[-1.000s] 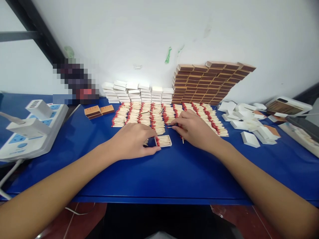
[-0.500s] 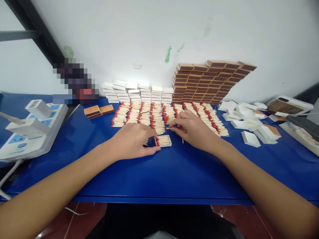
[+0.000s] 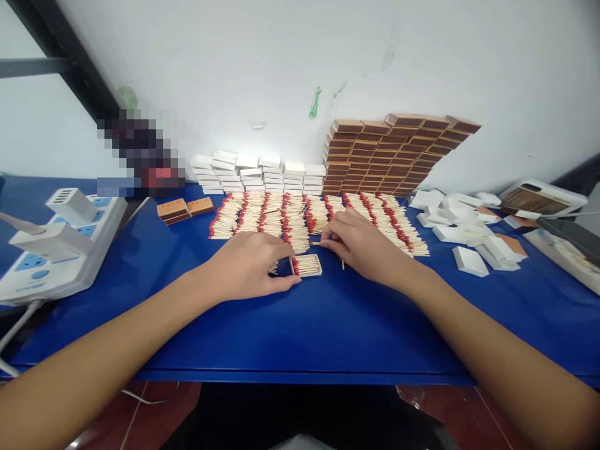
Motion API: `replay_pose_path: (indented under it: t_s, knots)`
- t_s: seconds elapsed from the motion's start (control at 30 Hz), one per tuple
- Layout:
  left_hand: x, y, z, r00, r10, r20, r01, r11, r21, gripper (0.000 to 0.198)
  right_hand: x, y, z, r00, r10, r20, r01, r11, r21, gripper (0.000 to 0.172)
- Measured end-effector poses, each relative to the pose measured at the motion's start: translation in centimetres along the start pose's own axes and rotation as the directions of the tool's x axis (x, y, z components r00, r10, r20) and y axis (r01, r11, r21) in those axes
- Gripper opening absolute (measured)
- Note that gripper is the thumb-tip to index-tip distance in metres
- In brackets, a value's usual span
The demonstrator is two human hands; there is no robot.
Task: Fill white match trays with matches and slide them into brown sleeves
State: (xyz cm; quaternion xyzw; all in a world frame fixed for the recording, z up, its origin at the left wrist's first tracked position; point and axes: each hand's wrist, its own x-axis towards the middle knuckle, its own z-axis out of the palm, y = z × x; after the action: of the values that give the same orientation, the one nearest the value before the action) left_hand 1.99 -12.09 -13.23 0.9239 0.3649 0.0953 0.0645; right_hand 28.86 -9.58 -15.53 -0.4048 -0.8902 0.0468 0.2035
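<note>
A small open matchbox tray [image 3: 306,265] filled with red-tipped matches lies on the blue table [image 3: 300,325]. My left hand [image 3: 248,265] rests beside it, thumb and fingers closed on the tray's left end. My right hand [image 3: 363,244] sits just right of the tray, fingers pinched on a few matches [image 3: 317,242] at the edge of the long row of loose matches [image 3: 281,215].
Stacked white trays [image 3: 262,175] and a wall of brown sleeves [image 3: 389,156] stand at the back. Loose white trays [image 3: 469,234] lie at the right. Two closed boxes [image 3: 180,209] and a power strip [image 3: 51,244] are at the left.
My right hand has drawn slightly left and nearer, pinching matches closer to the tray. The left hand and the tray have stayed where they were.
</note>
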Motion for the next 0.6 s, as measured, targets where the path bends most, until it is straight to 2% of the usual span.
replay_pose_path:
  t_s: [0.2, 0.4, 0.6]
  knots:
    - [0.0, -0.2, 0.2, 1.0, 0.017, -0.008, -0.017, 1.0, 0.008, 0.033, -0.4, -1.6, -0.7, 0.997, -0.037, -0.074, 0.043, 0.996, 0.083, 0.014]
    - [0.1, -0.2, 0.3, 1.0, 0.024, -0.001, -0.024, 1.0, 0.009, 0.035, -0.8, -3.3, -0.7, 0.999, -0.052, -0.017, 0.053, 0.992, 0.114, 0.012]
    - [-0.1, -0.7, -0.2, 0.999, 0.047, -0.019, -0.048, 0.999, -0.012, 0.04, -1.1, -4.4, -0.7, 0.991, -0.13, 0.044, 0.125, 0.988, 0.087, 0.01]
